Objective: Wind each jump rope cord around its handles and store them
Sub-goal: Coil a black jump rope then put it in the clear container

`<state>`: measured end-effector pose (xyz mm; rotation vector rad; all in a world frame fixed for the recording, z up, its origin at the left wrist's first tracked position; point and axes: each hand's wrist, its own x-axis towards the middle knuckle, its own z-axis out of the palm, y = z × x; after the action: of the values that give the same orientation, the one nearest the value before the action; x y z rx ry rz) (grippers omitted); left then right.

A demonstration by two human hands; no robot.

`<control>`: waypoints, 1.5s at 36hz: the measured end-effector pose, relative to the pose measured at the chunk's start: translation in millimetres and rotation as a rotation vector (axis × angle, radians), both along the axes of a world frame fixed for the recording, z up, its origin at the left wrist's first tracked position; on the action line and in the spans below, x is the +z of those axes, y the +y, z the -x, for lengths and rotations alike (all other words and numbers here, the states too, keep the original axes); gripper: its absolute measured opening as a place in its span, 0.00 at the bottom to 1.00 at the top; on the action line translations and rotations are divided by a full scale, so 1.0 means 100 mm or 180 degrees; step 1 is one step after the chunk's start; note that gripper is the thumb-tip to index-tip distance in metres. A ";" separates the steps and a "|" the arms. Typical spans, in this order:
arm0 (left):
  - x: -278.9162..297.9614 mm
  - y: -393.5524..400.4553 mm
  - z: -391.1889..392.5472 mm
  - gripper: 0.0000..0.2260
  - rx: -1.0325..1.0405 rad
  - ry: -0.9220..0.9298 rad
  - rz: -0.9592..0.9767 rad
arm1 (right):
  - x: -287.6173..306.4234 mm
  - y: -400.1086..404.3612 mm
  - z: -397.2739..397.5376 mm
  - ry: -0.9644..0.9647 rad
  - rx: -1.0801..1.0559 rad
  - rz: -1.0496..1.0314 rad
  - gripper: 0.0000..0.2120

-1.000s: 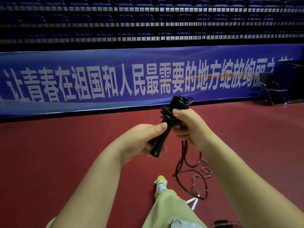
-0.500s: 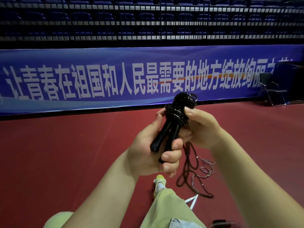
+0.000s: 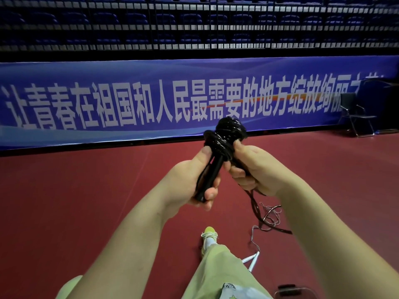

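Since half a second ago, both hands have turned the bundle more upright and the left thumb now lies along its side. Glossy black jump rope cord (image 3: 228,134), wound in a thick knot of coils, crowns the paired black cylindrical handles (image 3: 210,175). Left hand (image 3: 187,184) wraps its fingers round the lower handles; right hand (image 3: 252,169) curls round the cord just beside the coils, thumb pressing the wraps. Unwound cord (image 3: 257,209) trails from the right palm to the red sports floor (image 3: 86,201). Step in hand, by judgement: winding, more than half done. Next turn calls for feeding slack over the coils under tension. Pale thin rope (image 3: 268,214) lies tangled beside the slack.
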<state>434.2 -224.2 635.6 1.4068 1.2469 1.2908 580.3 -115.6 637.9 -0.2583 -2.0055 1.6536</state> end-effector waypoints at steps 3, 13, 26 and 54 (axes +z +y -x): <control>0.00 0.02 0.00 0.26 0.0246 0.0187 -0.0012 | -0.04 -0.01 0.05 -0.0041 -0.0412 -0.0055 0.28; -0.05 0.13 0.06 0.25 0.0939 0.1075 -0.0194 | -0.16 -0.06 0.10 0.0043 -0.0990 -0.0114 0.21; -0.19 0.20 0.01 0.25 0.1751 0.3445 0.0263 | -0.30 -0.06 0.25 -0.0406 -0.1236 0.0461 0.35; -0.14 0.11 0.05 0.29 -0.2441 -0.1530 0.1197 | -0.13 -0.07 0.08 0.0569 0.0313 -0.0021 0.27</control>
<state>429.2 -213.5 621.5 1.0473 0.4948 0.7359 571.9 -122.5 624.7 -0.0084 -1.9156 1.6666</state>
